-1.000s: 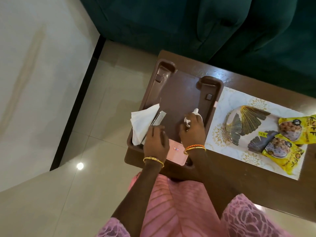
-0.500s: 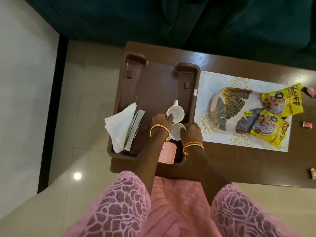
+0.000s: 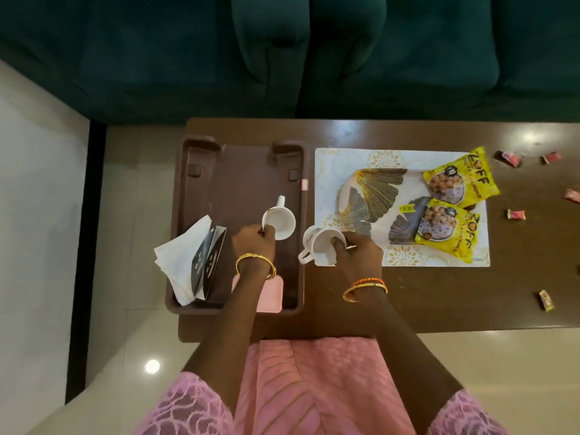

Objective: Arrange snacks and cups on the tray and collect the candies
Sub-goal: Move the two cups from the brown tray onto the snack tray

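Dark wooden surface (image 3: 408,296) in front of a green sofa (image 3: 282,58), pale tiled floor to the left. I see two white cups in play. One cup (image 3: 280,221) stands on the brown tray (image 3: 238,171), handle pointing away; the left hand (image 3: 253,244) pinches its near rim. The second cup (image 3: 323,248) is tilted, mouth towards me, handle to the left, just over the tray's right edge and the corner of the white placemat (image 3: 439,158). The right hand (image 3: 356,257) grips it, with a thumb or finger inside the rim.

My read: cup-arranging step, half done. Next move probably needs the second cup righted and set down on the tray beside the first, without knocking it.

Not yet done: two yellow snack packets (image 3: 461,180) lie on the placemat next to a gold-patterned plate (image 3: 370,196); wrapped candies (image 3: 516,214) are scattered at the far right, well apart from the tray.

Also on the tray: napkins in a holder (image 3: 188,262) at left, and a pink box (image 3: 270,296) at the near edge, partly under my left wrist.

Both forearms reach forward and down, wrists bangled, hands roughly level.
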The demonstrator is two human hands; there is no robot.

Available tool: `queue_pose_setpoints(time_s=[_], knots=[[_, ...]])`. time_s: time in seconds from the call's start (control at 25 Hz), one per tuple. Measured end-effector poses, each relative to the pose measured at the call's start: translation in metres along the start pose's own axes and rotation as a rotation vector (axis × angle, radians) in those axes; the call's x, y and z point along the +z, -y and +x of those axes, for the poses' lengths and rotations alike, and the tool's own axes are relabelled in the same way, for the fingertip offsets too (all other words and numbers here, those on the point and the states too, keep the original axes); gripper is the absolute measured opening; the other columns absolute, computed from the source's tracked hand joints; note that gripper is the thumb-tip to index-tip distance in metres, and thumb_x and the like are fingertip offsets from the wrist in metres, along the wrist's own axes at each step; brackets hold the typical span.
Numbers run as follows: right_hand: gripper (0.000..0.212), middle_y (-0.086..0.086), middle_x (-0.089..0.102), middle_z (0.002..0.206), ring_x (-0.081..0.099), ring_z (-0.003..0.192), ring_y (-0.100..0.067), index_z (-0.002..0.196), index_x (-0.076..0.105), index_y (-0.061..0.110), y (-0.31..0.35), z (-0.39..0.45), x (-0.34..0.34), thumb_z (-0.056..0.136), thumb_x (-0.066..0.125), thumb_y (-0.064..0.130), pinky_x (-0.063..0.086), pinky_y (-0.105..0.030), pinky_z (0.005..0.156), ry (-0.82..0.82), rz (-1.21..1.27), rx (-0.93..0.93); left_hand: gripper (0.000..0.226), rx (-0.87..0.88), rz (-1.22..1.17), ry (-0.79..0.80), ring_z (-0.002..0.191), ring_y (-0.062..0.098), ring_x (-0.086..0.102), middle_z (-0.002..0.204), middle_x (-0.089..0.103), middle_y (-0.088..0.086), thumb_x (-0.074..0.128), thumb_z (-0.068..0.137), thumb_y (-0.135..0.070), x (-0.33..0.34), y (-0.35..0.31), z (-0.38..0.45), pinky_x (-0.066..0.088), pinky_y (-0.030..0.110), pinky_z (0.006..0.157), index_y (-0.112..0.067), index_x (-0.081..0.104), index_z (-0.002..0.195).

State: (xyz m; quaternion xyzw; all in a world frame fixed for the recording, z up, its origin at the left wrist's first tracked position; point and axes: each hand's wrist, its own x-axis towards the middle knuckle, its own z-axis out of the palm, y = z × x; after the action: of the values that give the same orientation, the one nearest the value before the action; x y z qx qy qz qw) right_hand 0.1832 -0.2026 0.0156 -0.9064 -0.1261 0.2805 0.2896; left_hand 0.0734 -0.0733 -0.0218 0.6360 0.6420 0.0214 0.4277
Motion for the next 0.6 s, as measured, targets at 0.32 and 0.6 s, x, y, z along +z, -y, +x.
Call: queue_pose_setpoints(time_s=[0.32, 0.6], knots=[[0.021, -0.02, 0.073, 0.097, 0.07, 0.077, -0.037, 0.098, 0.071, 0.004, -0.094, 0.059, -0.091, 0.084, 0.063, 0.019, 0.059, -0.048, 0.075, -0.069, 0.126, 0.373, 0.027, 0.059, -0.036, 0.143, 0.067, 0.035, 0.067, 0.069, 0.07, 0.022, 0.053, 0.087, -0.018, 0.093, -0.065, -0.066, 0.058, 0.044, 0.068, 0.002, 0.069, 0.077], [0.021, -0.028, 0.069, 0.101, 0.062, 0.096, -0.042, 0.101, 0.069, -0.001, -0.15, 0.149, -0.107, 0.086, 0.061, 0.011, 0.049, -0.041, 0.079, -0.056, -0.068, 0.108, 0.024, 0.035, -0.047, 0.152, 0.061, 0.026, 0.068, 0.067, 0.071, 0.018, 0.054, 0.087, -0.019, 0.183, -0.077, -0.07, 0.056, 0.031, 0.066, -0.001, 0.069, 0.08]])
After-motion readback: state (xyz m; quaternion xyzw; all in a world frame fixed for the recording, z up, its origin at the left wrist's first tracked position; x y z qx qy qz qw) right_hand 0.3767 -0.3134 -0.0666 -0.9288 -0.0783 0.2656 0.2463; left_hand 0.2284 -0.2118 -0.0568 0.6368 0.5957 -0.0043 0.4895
